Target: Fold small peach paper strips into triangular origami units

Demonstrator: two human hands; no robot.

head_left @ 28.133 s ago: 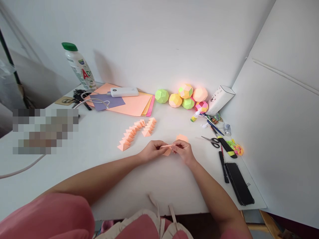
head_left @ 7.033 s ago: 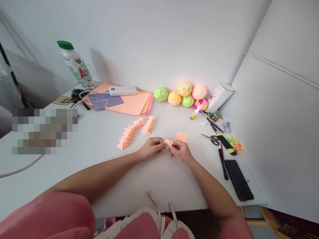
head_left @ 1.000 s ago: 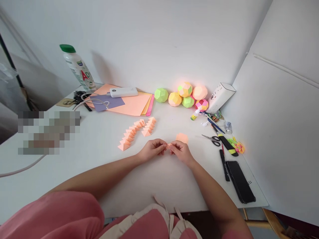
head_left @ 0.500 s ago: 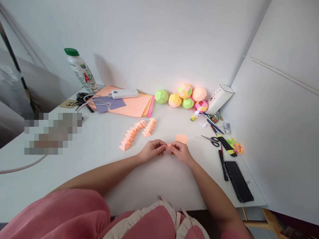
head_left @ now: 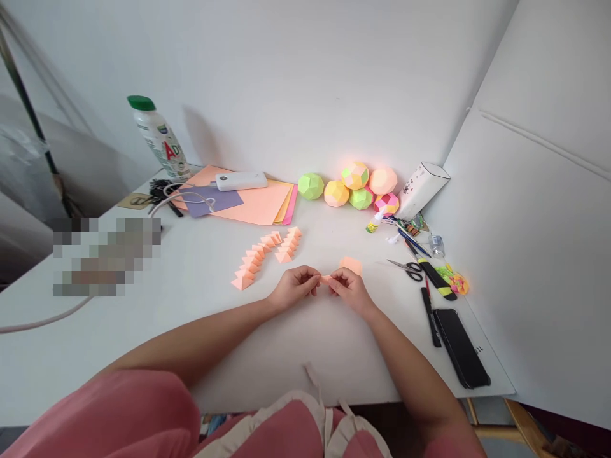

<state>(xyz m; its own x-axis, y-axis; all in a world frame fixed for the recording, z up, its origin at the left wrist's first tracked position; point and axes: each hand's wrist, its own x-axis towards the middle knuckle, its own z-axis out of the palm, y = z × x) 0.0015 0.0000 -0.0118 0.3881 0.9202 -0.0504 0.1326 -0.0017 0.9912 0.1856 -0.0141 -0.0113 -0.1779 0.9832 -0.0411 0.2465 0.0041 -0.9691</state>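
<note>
Left hand (head_left: 296,287) pinches one end of a small peach paper piece (head_left: 325,279) between thumb and forefinger; right hand (head_left: 351,290) grips the other end likewise. Piece sits in the gap between the two sets of fingertips, just above the bench (head_left: 286,356); mostly covered, so its folds cannot be made out.

Handling, by judgement: next to no weight; thin, crisp, springy along a crease, easily bent or scuffed, probably not slippery. Edges and corners look the best hold, a light pinch from each side; a hard squeeze mid-face would likely crush it.

Nearby: flat peach paper (head_left: 352,264) just beyond the right hand. Past the left hand, a curved row of folded units (head_left: 252,257) and a shorter row (head_left: 289,245), their points probably prone to flattening. Scissors (head_left: 413,270) lie to the right.
</note>
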